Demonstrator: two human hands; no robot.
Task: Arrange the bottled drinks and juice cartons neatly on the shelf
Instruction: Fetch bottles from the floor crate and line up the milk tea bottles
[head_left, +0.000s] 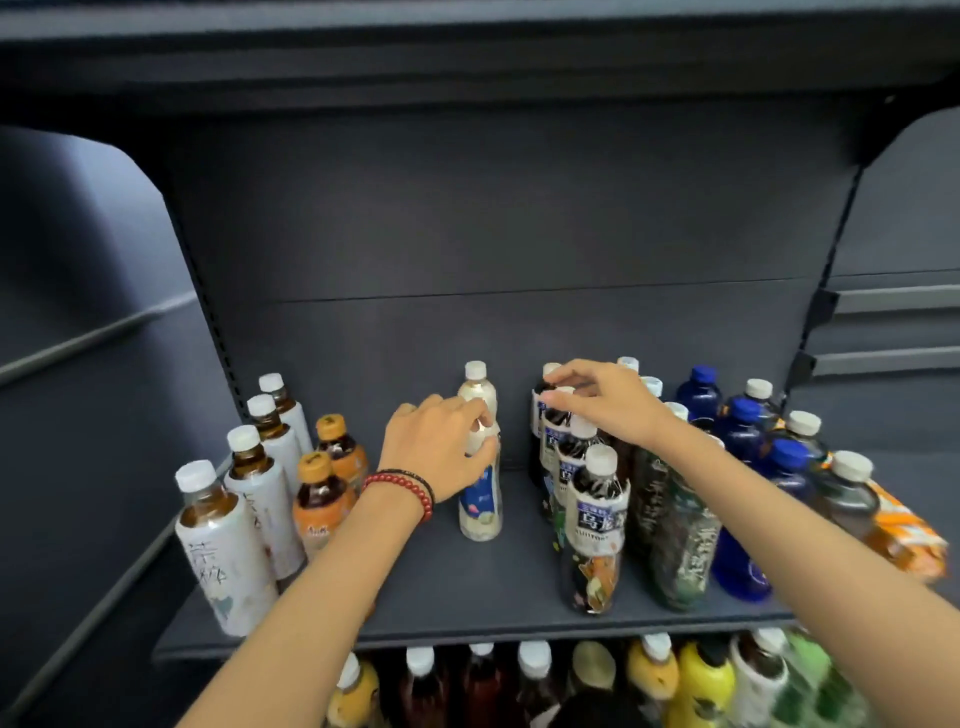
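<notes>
On the dark shelf (467, 587) my left hand (434, 447) grips the neck of a milky white bottle with a blue label (480, 506); a second one (478, 387) stands right behind it. My right hand (608, 397) pinches the cap of a dark tea bottle in a row of dark bottles (595, 525) at centre right. To the right of that row stand green-labelled dark bottles (680, 545) and blue bottles (740, 566). White-labelled tea bottles (228, 545) and orange-capped bottles (322, 501) stand at the left.
An orange carton (906, 530) lies tilted at the far right behind grey-capped bottles (847, 493). The lower shelf holds several yellow, green and dark bottles (701, 680). An upper shelf (467, 57) hangs overhead. Bare shelf floor lies between the white bottle and the dark row.
</notes>
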